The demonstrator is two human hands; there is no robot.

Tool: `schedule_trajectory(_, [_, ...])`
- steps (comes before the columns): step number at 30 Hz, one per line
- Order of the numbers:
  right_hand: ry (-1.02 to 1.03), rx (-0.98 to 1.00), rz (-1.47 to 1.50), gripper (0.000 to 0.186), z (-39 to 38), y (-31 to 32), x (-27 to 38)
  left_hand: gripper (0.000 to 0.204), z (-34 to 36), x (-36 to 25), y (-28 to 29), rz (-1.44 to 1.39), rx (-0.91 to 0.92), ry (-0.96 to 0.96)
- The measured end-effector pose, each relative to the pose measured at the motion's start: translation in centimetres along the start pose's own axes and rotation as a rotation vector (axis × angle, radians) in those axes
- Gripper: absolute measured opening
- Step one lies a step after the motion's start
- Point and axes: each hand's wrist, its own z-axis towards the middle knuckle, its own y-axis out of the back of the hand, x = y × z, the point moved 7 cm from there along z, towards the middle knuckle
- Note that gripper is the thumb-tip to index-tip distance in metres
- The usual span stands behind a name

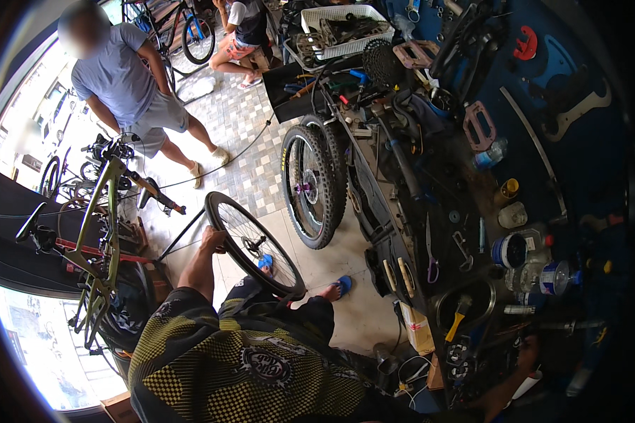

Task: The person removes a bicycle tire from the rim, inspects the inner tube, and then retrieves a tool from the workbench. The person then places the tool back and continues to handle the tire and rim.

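My left hand [213, 240] is closed round the tyre and rim of a black bicycle wheel [287, 272], which stands tilted in front of my legs. The wheel's hub and spokes show in its middle, with my blue flip-flop [266, 262] visible through them. On the far right, my right arm stretches over the dark workbench [444, 204]. My right hand [528, 352] is there in shadow, close to a long metal tool [571, 325] and several bottles and jars; its fingers are too dim to make out. Nearby on the bench lies a yellow-handled brush [458, 319].
Two knobby-tyred wheels [310, 187] lean against the bench. To the left hangs a green bike frame [100, 247]. A person in grey [123, 74] stands beyond it; another sits at the back. Pliers, purple-handled scissors [432, 264] and a white basket [349, 32] crowd the bench.
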Motion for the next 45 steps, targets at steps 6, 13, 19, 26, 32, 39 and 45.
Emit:
schedule_trajectory(6, [-0.050,-0.053,0.581,0.025,0.7,0.4,-2.5,0.024,0.8,1.4,-1.5,-0.040,-0.053,-0.023])
schedule_trajectory(13, [0.201,-0.107,-0.126,0.032,5.3,1.0,2.6,0.025,-1.3,6.8,1.0,-0.104,-0.105,0.016])
schedule_trajectory(19, [-0.145,-0.771,0.265,0.040,0.8,8.1,6.4,0.029,1.1,7.2,1.5,-0.066,-0.099,0.039])
schedule_trajectory(26, [-0.130,-1.033,0.264,0.043,-8.4,11.4,17.9,0.040,7.5,8.3,4.2,-0.037,-0.067,0.007])
schedule_trajectory(32, [-0.260,-0.900,0.369,0.055,-11.3,1.0,42.3,0.038,10.1,12.5,11.2,-0.062,-0.142,-0.013])
schedule_trajectory(39, [0.011,-0.250,0.713,0.042,-16.6,-24.5,68.2,0.050,22.3,17.6,12.8,0.141,-0.004,-0.156])
schedule_trajectory(45, [0.124,0.447,0.758,0.027,-31.2,-45.6,92.5,0.058,24.4,22.8,13.9,0.108,-0.053,-0.335])
